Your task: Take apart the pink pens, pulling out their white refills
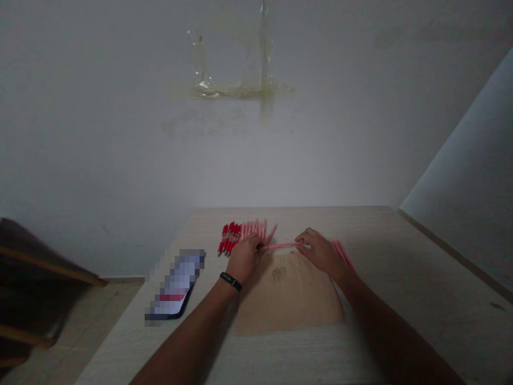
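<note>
A thin pink stick, like a pen barrel, lies level between my two hands. My left hand, with a black band on its wrist, has its fingers closed at the stick's left end. At the other end, my right hand pinches it between thumb and fingers. Just behind my left hand, several pink sticks lie side by side, one of them slanted. Left of these are several short red pieces with silvery tips, in two rows. More pink sticks lie beyond my right forearm, partly hidden by it.
A brown paper sheet or bag with a small dark marking lies below my hands on the pale wooden table. A phone, blurred out, rests at the left edge. A wall stands behind; dark wooden furniture is at far left.
</note>
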A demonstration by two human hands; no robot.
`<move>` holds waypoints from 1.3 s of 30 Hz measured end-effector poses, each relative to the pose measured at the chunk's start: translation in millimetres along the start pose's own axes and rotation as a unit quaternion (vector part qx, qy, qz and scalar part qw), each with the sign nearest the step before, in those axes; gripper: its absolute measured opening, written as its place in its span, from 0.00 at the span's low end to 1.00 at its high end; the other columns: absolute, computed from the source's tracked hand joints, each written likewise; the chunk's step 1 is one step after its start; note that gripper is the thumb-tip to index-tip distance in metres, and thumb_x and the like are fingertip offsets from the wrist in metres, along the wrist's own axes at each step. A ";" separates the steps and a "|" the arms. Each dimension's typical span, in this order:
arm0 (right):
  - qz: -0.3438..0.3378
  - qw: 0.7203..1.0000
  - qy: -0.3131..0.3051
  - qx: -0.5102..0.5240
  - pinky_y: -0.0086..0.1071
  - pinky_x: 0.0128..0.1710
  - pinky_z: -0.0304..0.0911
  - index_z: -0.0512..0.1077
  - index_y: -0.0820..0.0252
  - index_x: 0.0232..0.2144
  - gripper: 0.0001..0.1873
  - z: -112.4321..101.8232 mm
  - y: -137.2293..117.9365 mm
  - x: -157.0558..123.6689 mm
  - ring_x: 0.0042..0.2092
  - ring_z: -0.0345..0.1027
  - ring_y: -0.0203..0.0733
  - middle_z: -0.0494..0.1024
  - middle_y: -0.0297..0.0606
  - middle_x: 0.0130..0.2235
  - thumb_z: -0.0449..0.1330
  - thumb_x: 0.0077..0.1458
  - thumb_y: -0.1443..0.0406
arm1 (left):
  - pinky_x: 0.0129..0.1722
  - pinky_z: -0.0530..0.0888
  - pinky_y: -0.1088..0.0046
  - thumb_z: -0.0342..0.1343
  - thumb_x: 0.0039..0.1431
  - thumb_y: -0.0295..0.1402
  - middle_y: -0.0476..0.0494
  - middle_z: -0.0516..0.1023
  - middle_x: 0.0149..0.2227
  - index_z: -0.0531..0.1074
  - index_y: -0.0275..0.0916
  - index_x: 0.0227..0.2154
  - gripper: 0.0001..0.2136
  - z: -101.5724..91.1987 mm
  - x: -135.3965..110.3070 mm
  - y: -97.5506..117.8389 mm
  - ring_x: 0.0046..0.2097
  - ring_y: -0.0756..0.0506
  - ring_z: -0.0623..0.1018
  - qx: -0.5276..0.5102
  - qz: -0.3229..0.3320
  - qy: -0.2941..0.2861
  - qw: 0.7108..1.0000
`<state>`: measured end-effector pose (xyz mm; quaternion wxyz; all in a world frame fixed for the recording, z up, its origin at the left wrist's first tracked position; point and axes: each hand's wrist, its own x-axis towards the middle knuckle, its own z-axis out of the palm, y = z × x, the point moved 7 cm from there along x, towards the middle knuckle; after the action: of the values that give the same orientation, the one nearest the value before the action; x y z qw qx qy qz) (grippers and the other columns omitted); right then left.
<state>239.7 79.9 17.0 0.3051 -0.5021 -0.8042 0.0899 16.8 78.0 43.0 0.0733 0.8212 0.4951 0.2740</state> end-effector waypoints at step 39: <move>0.004 0.983 -0.057 0.172 0.30 0.37 0.63 0.74 0.56 0.42 0.10 3.2 -40.9 -0.3 0.38 0.69 0.38 0.76 0.36 0.39 0.62 0.57 0.63 | 0.30 0.65 0.76 0.54 0.61 0.37 0.48 0.76 0.28 0.72 0.37 0.34 0.09 2.6 -6.3 22.6 0.29 0.50 0.73 -0.187 -0.024 -0.041 0.981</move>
<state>207.2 60.6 32.8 0.3405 -0.4392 -0.7908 0.2566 33.4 61.7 47.3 0.2523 0.7913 0.4512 0.3265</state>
